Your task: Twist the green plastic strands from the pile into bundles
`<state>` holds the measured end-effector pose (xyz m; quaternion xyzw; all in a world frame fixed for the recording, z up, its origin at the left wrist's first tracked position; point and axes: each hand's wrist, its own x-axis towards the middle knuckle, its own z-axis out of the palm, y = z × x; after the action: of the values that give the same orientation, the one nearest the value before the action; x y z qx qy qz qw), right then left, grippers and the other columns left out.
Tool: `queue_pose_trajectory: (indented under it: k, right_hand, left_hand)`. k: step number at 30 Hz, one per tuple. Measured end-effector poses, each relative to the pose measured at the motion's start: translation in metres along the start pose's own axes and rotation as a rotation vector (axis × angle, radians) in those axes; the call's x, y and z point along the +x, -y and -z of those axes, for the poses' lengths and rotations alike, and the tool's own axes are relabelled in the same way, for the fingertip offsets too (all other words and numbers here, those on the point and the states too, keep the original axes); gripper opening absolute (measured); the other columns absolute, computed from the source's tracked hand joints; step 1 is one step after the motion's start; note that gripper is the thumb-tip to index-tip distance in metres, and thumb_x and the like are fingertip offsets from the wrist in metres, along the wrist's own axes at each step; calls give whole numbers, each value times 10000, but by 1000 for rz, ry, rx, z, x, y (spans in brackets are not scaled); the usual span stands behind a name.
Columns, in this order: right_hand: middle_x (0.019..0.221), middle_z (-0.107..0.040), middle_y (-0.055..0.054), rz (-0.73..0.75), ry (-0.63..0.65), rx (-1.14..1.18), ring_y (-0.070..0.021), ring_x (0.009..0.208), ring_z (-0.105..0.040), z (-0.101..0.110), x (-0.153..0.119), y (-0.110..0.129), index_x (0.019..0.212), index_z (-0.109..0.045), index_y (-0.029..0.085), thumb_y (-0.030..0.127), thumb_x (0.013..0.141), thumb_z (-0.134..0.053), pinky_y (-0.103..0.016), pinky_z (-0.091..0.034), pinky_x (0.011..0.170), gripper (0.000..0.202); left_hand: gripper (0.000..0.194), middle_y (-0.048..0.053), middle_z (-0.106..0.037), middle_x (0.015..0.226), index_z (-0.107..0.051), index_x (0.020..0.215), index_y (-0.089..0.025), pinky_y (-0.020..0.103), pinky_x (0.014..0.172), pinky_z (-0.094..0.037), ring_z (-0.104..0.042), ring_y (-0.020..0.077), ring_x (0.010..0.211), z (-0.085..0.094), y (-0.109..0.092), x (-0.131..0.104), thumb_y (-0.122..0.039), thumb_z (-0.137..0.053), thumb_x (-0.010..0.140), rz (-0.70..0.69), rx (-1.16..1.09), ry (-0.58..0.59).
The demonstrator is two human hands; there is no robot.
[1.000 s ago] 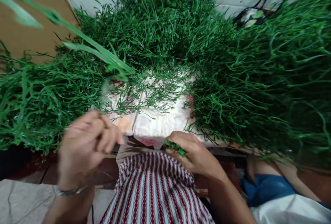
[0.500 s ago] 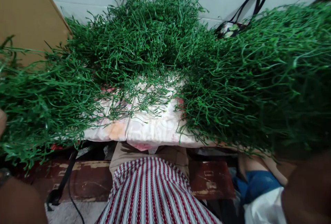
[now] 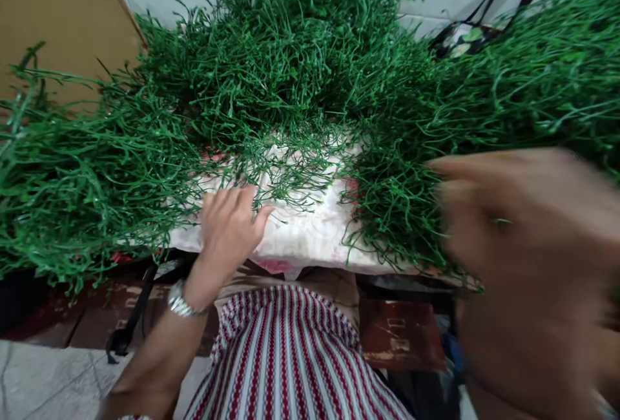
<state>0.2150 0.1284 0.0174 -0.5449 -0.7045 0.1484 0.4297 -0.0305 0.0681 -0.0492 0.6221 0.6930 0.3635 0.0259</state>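
Observation:
My left hand, with a metal watch on its wrist, rests palm down on the patterned cloth, thumb apart from the fingers, near a few loose green stems. At the right, my right hand is raised close to the camera and smeared by motion, in front of the right-hand heap of thin green stems; whether it holds anything is hard to see. More green stems are heaped at the left and at the back.
A brown board leans at the back left. A bag with black handles stands against the white wall at the back right. Below the cloth's front edge is a worn reddish-brown bench, beside my striped garment.
My left hand has come in from the left edge onto the cloth. My right hand has risen into view over the right heap. The view has shifted slightly.

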Motion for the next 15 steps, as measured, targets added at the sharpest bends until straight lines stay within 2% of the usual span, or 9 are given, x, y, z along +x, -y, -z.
queue_pose_trajectory:
  k: [2, 4, 5, 8, 10, 15]
  right_hand:
    - [728, -657, -44, 262, 278, -128, -147, 727, -585, -20, 9, 6, 769, -707, 181, 329, 792, -649, -238, -497, 633, 161]
    - [747, -647, -60, 504, 502, -296, -169, 734, -582, -47, 12, 8, 863, -689, 163, 281, 869, -536, -284, -453, 673, 193]
    - [776, -639, -65, 570, 559, -353, -171, 746, -573, -60, 13, 7, 918, -669, 159, 252, 898, -468, -283, -428, 668, 222]
    - [886, -618, -72, 620, 666, -402, -174, 801, -540, -98, 15, 5, 1018, -617, 169, 189, 912, -396, -274, -374, 671, 246]
    - [934, -605, -85, 629, 703, -462, -194, 838, -525, -116, 20, 3, 1035, -600, 168, 160, 899, -399, -298, -356, 702, 243]
    - [1136, -543, -138, 526, 573, -643, -267, 977, -491, -136, 38, -6, 1101, -548, 136, 105, 857, -408, -369, -335, 776, 283]
  left_hand:
    - [62, 86, -618, 726, -617, 784, -182, 357, 723, -308, -529, 260, 764, -25, 2, 4, -213, -565, 773, -70, 172, 77]
    - [135, 75, -607, 703, -591, 735, -186, 351, 714, -306, -534, 241, 744, -38, 6, 0, -135, -480, 794, -110, 238, 61]
    - [159, 70, -601, 696, -582, 726, -189, 351, 719, -309, -533, 234, 740, -40, 7, -4, -115, -459, 794, -132, 242, 43]
    - [151, 56, -582, 676, -567, 713, -197, 356, 752, -328, -521, 220, 723, -35, 8, -22, -119, -464, 792, -215, 184, 40]
    - [142, 45, -585, 670, -564, 707, -205, 365, 786, -344, -518, 207, 700, -31, 7, -37, -106, -489, 775, -270, 117, 41]
    - [231, 45, -650, 781, -617, 809, -241, 435, 920, -336, -591, 202, 754, -35, 9, -70, -43, -549, 711, -303, -104, -45]
